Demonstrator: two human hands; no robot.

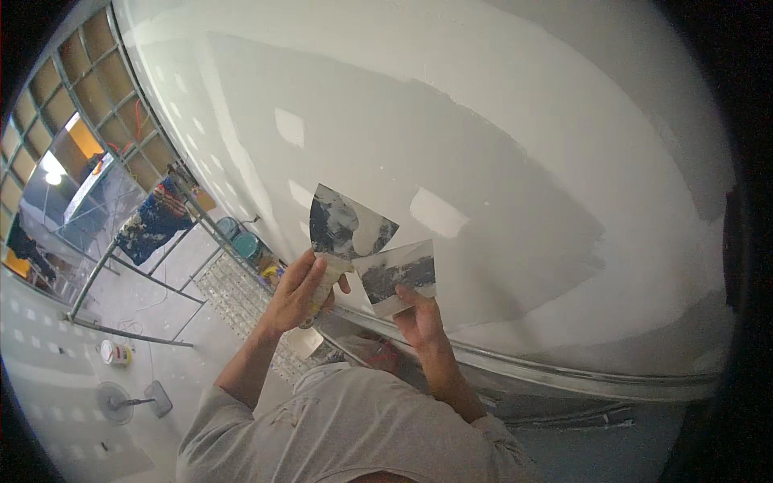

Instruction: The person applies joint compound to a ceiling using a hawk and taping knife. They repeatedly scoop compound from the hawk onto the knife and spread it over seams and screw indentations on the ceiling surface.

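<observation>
My left hand [295, 295] grips the compound-smeared handle of a wide putty knife [325, 225], its flared blade pointing up. White joint compound coats part of that dark blade. In my right hand [420, 319] is a second putty knife [398, 275], held with the thumb on its face. Its squarer blade also carries smears of compound. The two blades come together, with edges overlapping or touching. Close in front of both hands stands a drywall wall [499, 185] with pale filled patches and bands.
A perforated metal platform [241, 299] lies beside my left arm, with a green bucket [246, 244] near its far end. Left of it stands a tubular scaffold frame [129, 332] with dark stained clothing [158, 222] hung on it. A white bucket [115, 352] and a fan [116, 401] are lower left.
</observation>
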